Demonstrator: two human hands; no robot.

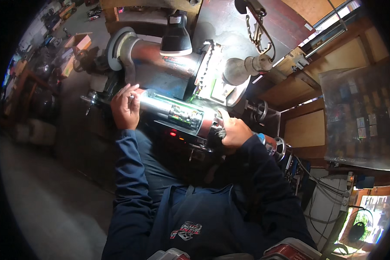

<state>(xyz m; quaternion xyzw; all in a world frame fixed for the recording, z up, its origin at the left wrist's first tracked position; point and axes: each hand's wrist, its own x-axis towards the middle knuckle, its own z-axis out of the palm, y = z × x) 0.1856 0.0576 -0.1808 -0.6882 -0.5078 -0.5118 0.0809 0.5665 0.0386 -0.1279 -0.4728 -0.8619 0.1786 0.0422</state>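
Note:
A glossy metal cylinder [156,108] with a lit, slotted window lies horizontally in front of me, with small red lights below it. My left hand [125,106] has curled fingers closed on its left end. My right hand [235,133] is closed at its right end around a pale curved fitting [222,118], partly hidden by my fingers. Behind the cylinder sits a large machine drum [160,71] with a round flange at its left, under a black lamp head [176,41]. To its right a brightly lit pale stepped column [242,69] stands beneath a hanging chain.
A clouded plastic sheet [357,121] hangs at the right above cables and a power strip [346,193], near a fan [357,229]. A handwheel [259,112] stands beyond my right hand. A wooden box [77,45] and dark clutter lie on the floor at the upper left.

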